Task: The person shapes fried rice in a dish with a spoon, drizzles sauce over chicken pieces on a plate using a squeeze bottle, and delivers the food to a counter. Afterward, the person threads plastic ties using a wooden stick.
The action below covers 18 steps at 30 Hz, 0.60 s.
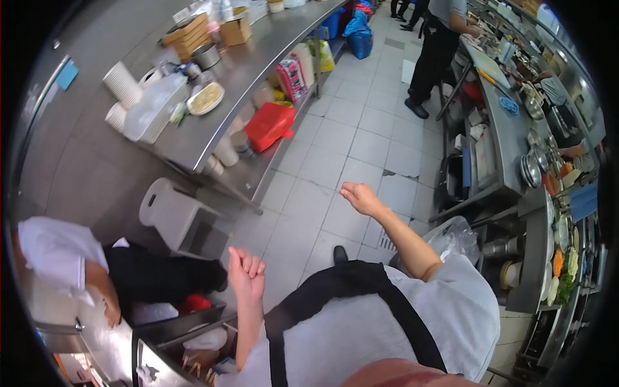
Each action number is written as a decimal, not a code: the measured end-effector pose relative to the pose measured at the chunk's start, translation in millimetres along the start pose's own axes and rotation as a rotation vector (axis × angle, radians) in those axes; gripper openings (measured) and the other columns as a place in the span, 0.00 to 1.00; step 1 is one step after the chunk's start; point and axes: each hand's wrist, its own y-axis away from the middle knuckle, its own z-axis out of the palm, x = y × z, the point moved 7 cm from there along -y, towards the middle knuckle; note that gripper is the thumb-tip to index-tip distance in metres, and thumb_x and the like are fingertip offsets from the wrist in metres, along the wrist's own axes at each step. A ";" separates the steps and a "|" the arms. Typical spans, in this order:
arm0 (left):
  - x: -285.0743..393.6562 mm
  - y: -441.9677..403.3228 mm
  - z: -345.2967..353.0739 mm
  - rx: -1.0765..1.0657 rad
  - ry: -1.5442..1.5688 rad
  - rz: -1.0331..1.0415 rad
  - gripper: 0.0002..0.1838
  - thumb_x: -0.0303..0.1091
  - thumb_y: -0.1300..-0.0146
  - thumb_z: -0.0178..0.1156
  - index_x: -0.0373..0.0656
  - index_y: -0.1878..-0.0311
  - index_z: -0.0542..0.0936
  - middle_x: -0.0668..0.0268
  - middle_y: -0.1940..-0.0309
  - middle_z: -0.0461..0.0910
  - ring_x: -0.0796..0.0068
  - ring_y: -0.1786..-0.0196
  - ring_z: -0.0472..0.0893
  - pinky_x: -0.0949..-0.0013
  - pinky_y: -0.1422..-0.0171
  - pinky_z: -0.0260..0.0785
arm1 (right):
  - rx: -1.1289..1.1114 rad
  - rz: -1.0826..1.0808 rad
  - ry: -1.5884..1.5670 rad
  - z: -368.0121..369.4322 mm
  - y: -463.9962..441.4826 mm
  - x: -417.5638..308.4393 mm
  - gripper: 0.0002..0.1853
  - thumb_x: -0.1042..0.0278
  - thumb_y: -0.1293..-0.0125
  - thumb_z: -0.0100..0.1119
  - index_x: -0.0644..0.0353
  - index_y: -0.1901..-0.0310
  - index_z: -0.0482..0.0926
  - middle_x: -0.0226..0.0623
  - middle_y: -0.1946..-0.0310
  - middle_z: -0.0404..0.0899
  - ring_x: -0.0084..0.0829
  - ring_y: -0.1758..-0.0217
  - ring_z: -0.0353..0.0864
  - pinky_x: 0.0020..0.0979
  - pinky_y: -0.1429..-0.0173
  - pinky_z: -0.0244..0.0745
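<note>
My left hand (pixel 246 272) is raised in front of my body at the lower middle, its fingers curled into a fist with nothing showing in it. Farther forward over the tiled floor (pixel 316 187), my right hand (pixel 362 198) is also closed, and no object shows in it. Neither hand touches anything. Left of my left hand, a white plastic stool (pixel 177 209) stands by the end of a steel table (pixel 187 147). Below my right arm is a clear plastic bag (pixel 456 238).
A co-worker in white (pixel 55 251) stands at lower left, and another person (pixel 433 58) works at the right-hand counter (pixel 493 106). Food containers (pixel 560 258) line the right side. A red bag (pixel 267 126) lies on the table's lower shelf; a blue bag (pixel 358 35) stands beyond.
</note>
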 end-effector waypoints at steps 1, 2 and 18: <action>-15.0 -19.7 22.1 -0.004 0.009 -0.009 0.17 0.46 0.34 0.43 0.47 0.75 0.66 0.76 0.89 0.51 0.85 0.87 0.51 0.78 0.81 0.48 | 0.001 0.006 0.012 -16.5 -7.7 9.9 0.14 0.58 0.37 0.47 0.62 0.69 0.73 0.49 0.77 0.73 0.50 0.72 0.71 0.40 0.67 0.67; -31.3 -37.3 47.0 -0.068 -0.035 -0.062 0.16 0.46 0.34 0.43 0.47 0.75 0.66 0.76 0.89 0.51 0.84 0.87 0.51 0.77 0.81 0.48 | -0.025 0.027 -0.018 -27.9 -16.5 19.6 0.14 0.59 0.38 0.47 0.62 0.70 0.73 0.49 0.78 0.72 0.48 0.74 0.71 0.39 0.68 0.66; 40.7 -436.2 87.9 0.313 -0.080 0.334 0.32 0.24 0.45 0.50 0.47 0.41 0.45 0.55 0.60 0.71 0.61 0.65 0.78 0.68 0.68 0.71 | -0.087 0.435 0.219 -59.5 -187.4 265.7 0.18 0.55 0.42 0.52 0.66 0.74 0.74 0.47 0.81 0.74 0.37 0.77 0.75 0.35 0.70 0.67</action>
